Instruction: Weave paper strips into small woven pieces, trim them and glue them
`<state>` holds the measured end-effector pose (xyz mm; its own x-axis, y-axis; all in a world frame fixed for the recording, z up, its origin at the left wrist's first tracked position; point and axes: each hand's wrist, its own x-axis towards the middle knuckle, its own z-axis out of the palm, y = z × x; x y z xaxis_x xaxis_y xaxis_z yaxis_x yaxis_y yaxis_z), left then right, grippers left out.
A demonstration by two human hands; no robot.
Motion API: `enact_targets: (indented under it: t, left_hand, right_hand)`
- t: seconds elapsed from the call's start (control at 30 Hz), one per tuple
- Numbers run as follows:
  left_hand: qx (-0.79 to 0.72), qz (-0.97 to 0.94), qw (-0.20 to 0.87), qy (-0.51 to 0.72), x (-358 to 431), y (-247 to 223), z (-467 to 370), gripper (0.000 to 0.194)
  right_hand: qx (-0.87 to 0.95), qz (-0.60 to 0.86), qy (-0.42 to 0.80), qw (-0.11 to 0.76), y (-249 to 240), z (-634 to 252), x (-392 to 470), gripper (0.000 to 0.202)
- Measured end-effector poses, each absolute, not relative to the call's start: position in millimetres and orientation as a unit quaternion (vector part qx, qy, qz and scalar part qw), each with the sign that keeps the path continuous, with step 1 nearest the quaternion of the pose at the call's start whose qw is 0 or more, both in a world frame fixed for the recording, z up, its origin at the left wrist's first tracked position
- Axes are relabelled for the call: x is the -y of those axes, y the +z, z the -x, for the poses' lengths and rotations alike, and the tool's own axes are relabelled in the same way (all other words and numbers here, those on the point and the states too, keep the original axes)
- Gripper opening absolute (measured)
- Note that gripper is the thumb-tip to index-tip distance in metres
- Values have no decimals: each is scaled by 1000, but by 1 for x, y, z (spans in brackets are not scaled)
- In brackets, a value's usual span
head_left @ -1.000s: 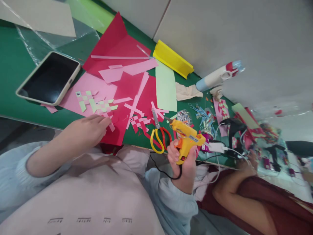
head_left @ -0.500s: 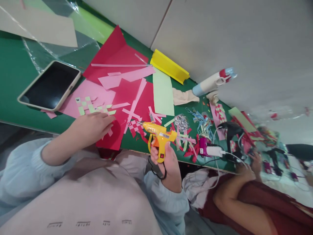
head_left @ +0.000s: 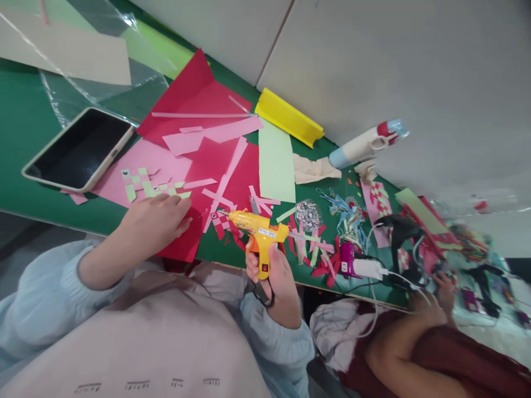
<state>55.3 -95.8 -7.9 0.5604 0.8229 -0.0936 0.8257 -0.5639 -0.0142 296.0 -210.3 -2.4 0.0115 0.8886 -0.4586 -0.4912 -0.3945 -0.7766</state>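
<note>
My right hand is wrapped round the handle of a yellow glue gun, whose nozzle points left over the edge of the red paper. Beneath the nozzle lies a small pink and red woven piece. My left hand rests palm down at the lower edge of the paper; its fingertips are bent under, and what they touch is hidden. Just above it are green and pink woven pieces with small eyes, on pink paper.
A phone lies at the left. Farther back are a yellow folded strip and a bottle. To the right sit small eyes in a container, a purple power block with cables, and another person's hands.
The glue gun in my right hand has moved left, its nozzle now nearer my left hand. The whole view has shifted slightly. My left hand stays in about the same place on the paper.
</note>
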Motion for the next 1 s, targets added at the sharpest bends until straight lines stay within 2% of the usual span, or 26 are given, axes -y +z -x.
enact_targets:
  t: [0.2, 0.57, 1.0]
  left_hand:
    - [-474, -879, 3, -56, 99, -9, -57, 28]
    - [-470, -879, -33, -74, 104, -5, -66, 20]
    - [-475, -879, -36, -10, 111, -9, -50, 29]
  right_hand:
    - [184, 491, 685, 505, -8, -302, 210, 50]
    - [184, 486, 684, 512, -14, -310, 215, 48]
    - [193, 499, 689, 489, -15, -308, 214, 51]
